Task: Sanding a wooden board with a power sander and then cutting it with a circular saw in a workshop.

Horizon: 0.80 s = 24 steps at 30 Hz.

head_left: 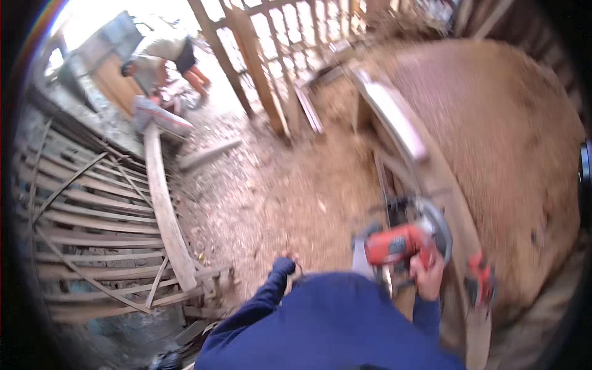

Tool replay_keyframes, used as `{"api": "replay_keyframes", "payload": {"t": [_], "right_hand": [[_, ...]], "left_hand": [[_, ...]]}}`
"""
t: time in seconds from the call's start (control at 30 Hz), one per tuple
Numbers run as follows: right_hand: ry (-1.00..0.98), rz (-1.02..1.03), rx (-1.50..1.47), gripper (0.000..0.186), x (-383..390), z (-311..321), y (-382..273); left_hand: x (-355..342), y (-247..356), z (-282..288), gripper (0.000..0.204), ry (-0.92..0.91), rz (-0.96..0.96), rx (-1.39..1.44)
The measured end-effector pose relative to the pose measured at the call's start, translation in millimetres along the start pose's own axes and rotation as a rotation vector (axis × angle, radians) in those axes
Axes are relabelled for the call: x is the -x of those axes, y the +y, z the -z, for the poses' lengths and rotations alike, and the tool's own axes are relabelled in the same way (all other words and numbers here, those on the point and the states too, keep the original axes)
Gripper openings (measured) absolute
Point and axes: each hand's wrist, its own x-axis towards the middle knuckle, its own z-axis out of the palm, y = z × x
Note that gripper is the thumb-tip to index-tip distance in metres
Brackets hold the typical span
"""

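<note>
My right hand is wrapped round the handle of a red circular saw with a grey round blade guard. The saw is at the near end of a long wooden bench, beside a pale board. On the left, my left hand hangs low over the ground, partly hidden by its blue sleeve. A thin dark line runs beside that hand, perhaps a cord, but blur hides what the fingers do. Nearer me on the bench lies a second red power tool.
A long light plank lies on the bench's far part. Sawdust heaps rise to the right. A slatted wooden frame and a long beam stand on the left. Another person bends over near a sack at the far left.
</note>
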Motion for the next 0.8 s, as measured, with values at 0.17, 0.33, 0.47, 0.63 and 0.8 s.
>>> {"api": "replay_keyframes", "payload": {"t": [0.17, 0.33, 0.47, 0.63, 0.8], "right_hand": [[-0.162, -0.079, 0.143, 0.025, -120, 32, -24], [-0.195, 0.123, 0.463, 0.043, -206, 54, -27], [-0.201, 0.023, 0.488, 0.027, -255, 65, -3], [-0.134, -0.050, 0.442, 0.025, -279, 54, 15], [-0.098, -0.048, 0.394, 0.030, -296, 49, 20]], "left_hand": [[-37, 163, -20, 0.071, -0.046, -0.044, 0.302], [-95, 262, -44, 0.057, -0.117, -0.126, 0.583], [-144, 349, -50, 0.060, -0.106, -0.289, 0.426], [-168, 509, -30, 0.065, -0.131, -1.037, -0.107], [-195, 629, -44, 0.093, -0.193, -1.367, -0.759]]}}
